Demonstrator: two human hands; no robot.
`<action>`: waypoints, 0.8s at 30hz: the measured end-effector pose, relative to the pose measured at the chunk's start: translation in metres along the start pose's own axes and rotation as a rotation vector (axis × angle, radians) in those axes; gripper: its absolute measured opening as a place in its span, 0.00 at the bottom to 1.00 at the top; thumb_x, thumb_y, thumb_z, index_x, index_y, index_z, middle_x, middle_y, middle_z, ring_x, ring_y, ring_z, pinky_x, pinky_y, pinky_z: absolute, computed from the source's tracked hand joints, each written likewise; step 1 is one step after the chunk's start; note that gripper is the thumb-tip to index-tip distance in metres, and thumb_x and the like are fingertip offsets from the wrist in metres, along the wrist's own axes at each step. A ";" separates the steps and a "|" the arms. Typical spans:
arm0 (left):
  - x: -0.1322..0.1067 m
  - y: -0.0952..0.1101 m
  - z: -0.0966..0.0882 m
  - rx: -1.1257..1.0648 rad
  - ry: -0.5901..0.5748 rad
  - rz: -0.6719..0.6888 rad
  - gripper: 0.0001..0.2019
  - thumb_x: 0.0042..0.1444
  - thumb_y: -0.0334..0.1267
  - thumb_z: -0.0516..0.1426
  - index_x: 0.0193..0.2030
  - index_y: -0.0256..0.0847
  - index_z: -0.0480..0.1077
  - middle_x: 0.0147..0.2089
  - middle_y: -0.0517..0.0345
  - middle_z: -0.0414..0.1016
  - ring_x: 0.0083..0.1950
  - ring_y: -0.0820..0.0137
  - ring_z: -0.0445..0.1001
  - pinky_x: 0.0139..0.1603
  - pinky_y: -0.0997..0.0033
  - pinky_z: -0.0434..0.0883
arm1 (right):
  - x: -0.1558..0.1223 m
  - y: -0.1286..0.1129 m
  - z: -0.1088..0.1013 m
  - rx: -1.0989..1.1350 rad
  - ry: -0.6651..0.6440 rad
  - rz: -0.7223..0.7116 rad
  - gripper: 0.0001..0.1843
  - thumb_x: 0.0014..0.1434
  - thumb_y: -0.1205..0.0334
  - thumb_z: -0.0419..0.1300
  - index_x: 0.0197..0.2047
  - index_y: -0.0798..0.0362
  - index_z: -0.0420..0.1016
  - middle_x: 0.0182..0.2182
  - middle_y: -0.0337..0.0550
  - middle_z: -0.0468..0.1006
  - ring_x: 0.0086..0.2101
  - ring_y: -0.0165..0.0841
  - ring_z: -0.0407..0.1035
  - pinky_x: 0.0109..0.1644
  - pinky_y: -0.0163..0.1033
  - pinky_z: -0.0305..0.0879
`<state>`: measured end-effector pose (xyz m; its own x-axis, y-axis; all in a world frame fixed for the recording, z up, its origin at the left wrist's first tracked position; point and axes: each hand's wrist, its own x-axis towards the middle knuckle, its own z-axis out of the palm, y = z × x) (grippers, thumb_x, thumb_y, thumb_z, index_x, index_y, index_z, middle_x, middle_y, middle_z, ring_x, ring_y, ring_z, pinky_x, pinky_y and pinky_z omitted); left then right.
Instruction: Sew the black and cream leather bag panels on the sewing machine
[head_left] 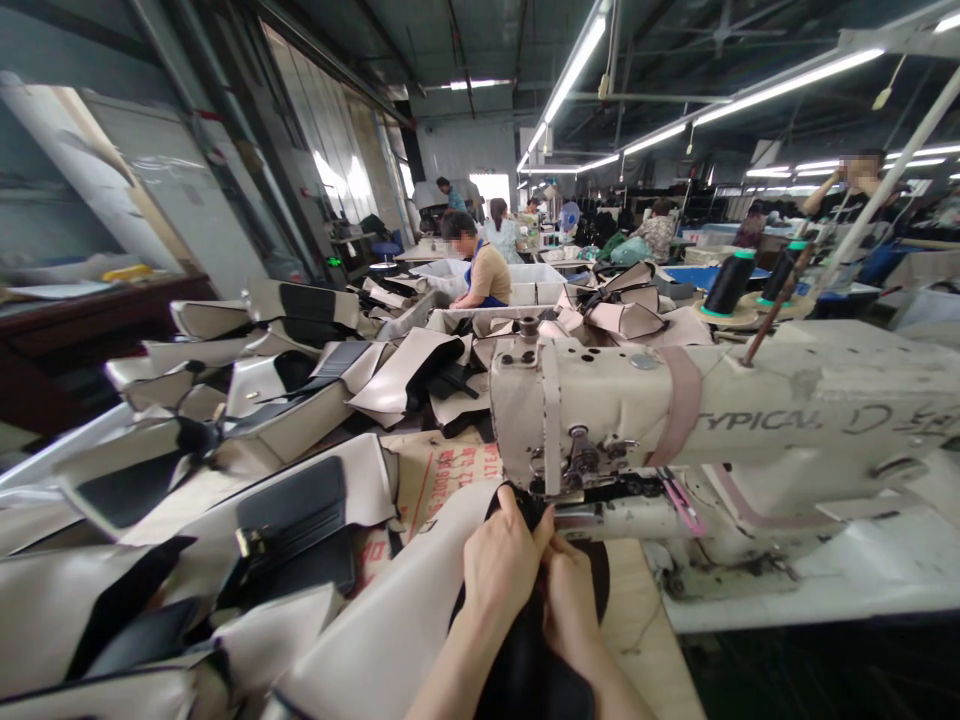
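Note:
A cream and black leather bag piece (420, 590) lies under the head of a cream sewing machine (600, 400). My left hand (499, 560) presses on the black edge of the piece just below the needle area, fingers closed on it. Close beside it, my right hand (566, 590) grips the same black part, its fingers bent round the material. The two hands almost touch at the fingertips. The needle and presser foot are mostly hidden by the machine head and my fingers.
Several cream and black bag pieces (300, 510) are heaped to the left and behind. Black thread cones (729, 283) stand on the machine's far side. A pink thread snip (681, 503) rests on the machine. A seated person (486, 270) works ahead; other people are farther back.

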<state>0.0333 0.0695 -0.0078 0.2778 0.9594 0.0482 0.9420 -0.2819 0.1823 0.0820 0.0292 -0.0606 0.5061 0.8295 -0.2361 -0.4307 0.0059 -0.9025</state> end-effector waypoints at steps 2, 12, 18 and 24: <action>0.002 -0.006 0.002 -0.066 -0.021 0.003 0.20 0.59 0.51 0.43 0.46 0.35 0.58 0.33 0.46 0.77 0.36 0.56 0.77 0.31 0.66 0.67 | 0.000 -0.003 -0.001 0.038 -0.020 0.055 0.16 0.46 0.50 0.57 0.27 0.56 0.75 0.18 0.39 0.70 0.19 0.29 0.61 0.23 0.33 0.52; 0.007 -0.022 0.005 -0.418 -0.017 -0.019 0.11 0.59 0.49 0.45 0.40 0.44 0.58 0.32 0.60 0.73 0.32 0.67 0.75 0.29 0.75 0.62 | 0.002 -0.015 0.001 0.119 0.029 0.170 0.14 0.43 0.52 0.61 0.22 0.57 0.72 0.15 0.35 0.65 0.19 0.26 0.54 0.22 0.31 0.47; 0.009 -0.023 0.009 -0.432 0.009 0.003 0.12 0.59 0.49 0.46 0.40 0.44 0.60 0.30 0.61 0.72 0.29 0.69 0.73 0.28 0.75 0.61 | 0.003 -0.015 0.001 0.118 0.056 0.163 0.16 0.42 0.50 0.62 0.22 0.57 0.73 0.14 0.35 0.63 0.19 0.26 0.54 0.22 0.31 0.49; 0.007 -0.023 0.008 -0.451 0.014 -0.005 0.12 0.58 0.49 0.46 0.39 0.44 0.61 0.28 0.62 0.71 0.28 0.70 0.72 0.28 0.76 0.60 | 0.004 -0.007 -0.005 0.058 0.033 0.101 0.17 0.46 0.50 0.61 0.27 0.59 0.76 0.19 0.39 0.70 0.22 0.28 0.59 0.23 0.30 0.52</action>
<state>0.0157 0.0830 -0.0197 0.2680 0.9617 0.0584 0.7664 -0.2495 0.5919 0.0906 0.0303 -0.0574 0.4813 0.8089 -0.3376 -0.5233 -0.0438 -0.8510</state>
